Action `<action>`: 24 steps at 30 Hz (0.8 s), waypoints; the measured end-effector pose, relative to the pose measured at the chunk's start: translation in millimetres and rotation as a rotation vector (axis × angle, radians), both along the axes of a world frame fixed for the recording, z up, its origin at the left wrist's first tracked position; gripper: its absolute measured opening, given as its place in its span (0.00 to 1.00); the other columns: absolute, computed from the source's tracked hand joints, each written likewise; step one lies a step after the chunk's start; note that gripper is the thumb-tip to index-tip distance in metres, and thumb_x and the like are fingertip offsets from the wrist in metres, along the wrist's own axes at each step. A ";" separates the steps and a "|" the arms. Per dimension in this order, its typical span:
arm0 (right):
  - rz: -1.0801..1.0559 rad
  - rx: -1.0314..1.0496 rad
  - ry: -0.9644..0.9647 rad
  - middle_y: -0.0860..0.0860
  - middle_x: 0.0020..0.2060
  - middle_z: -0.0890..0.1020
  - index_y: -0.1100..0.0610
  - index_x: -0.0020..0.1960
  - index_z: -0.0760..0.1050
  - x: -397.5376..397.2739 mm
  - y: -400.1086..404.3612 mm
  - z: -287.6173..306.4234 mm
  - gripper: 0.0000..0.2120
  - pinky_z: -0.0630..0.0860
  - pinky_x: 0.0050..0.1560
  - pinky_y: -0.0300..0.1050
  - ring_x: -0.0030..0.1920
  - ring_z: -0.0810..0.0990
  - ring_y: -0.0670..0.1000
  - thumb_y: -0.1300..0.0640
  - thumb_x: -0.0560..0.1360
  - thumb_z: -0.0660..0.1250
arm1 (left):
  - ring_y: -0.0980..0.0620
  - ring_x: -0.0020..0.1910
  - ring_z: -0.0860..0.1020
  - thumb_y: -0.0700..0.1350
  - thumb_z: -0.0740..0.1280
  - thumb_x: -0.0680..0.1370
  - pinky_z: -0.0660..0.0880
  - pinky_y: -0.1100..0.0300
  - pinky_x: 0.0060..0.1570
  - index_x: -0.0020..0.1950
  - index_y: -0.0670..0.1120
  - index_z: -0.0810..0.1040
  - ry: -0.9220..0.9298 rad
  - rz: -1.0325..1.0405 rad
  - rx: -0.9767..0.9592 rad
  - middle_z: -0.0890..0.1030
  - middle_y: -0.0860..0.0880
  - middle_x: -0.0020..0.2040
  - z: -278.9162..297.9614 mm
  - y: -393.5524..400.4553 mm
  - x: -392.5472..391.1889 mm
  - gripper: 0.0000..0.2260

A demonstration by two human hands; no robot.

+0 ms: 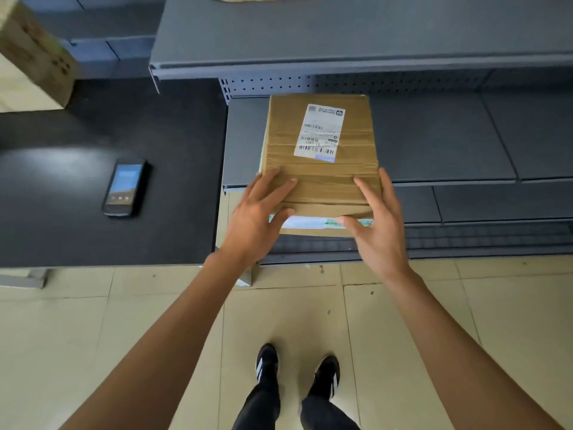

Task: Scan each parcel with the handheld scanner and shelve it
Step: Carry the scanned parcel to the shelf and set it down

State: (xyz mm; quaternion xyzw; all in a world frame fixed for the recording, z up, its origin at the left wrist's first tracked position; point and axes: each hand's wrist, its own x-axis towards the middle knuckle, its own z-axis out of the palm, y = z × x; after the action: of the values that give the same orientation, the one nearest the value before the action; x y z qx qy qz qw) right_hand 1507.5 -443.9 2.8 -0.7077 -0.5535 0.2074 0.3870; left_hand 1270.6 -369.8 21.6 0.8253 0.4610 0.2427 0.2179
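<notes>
The taped brown cardboard parcel [321,156] is being shelved, pressed by open left hand [259,217] and right hand [376,225]; a push deeper from the grey metal shelf [449,144] front edge seems needed.

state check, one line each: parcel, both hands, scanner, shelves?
parcel: label up, lying on the middle shelf, near end overhanging the front edge
left hand: fingers straight on the parcel's near left corner
right hand: fingers straight on the near right corner
handheld scanner: lying on the black table, screen lit, untouched
middle shelf: holds only this parcel in view
</notes>
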 end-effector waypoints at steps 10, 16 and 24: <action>0.065 0.143 0.006 0.50 0.81 0.56 0.46 0.74 0.71 -1.3 80.4 -25.3 0.32 0.61 0.75 0.46 0.78 0.60 0.52 0.54 0.73 0.78 | 0.43 0.71 0.72 0.46 0.71 0.80 0.77 0.41 0.62 0.73 0.51 0.76 -0.037 0.037 0.081 0.69 0.48 0.76 -16.1 65.4 -8.5 0.20; 0.078 0.163 -0.031 0.50 0.81 0.56 0.45 0.75 0.70 -1.0 117.0 -29.5 0.32 0.55 0.68 0.28 0.78 0.60 0.52 0.53 0.73 0.77 | 0.45 0.69 0.74 0.46 0.70 0.80 0.77 0.41 0.63 0.73 0.53 0.76 -0.044 0.072 0.111 0.69 0.49 0.76 -20.9 96.0 -6.6 0.20; 0.078 0.165 -0.017 0.50 0.81 0.55 0.43 0.75 0.70 -1.8 156.6 -32.2 0.34 0.55 0.71 0.36 0.78 0.59 0.52 0.54 0.72 0.78 | 0.48 0.70 0.73 0.45 0.71 0.80 0.74 0.45 0.68 0.73 0.53 0.76 -0.110 0.079 0.115 0.70 0.52 0.75 -25.4 128.9 -6.0 0.21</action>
State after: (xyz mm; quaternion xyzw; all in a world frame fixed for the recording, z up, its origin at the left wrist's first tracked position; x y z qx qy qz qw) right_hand 1505.7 -287.3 -29.4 -0.6530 -0.5992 0.1701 0.4308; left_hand 1264.6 -240.9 -3.8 0.8029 0.4660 0.3222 0.1855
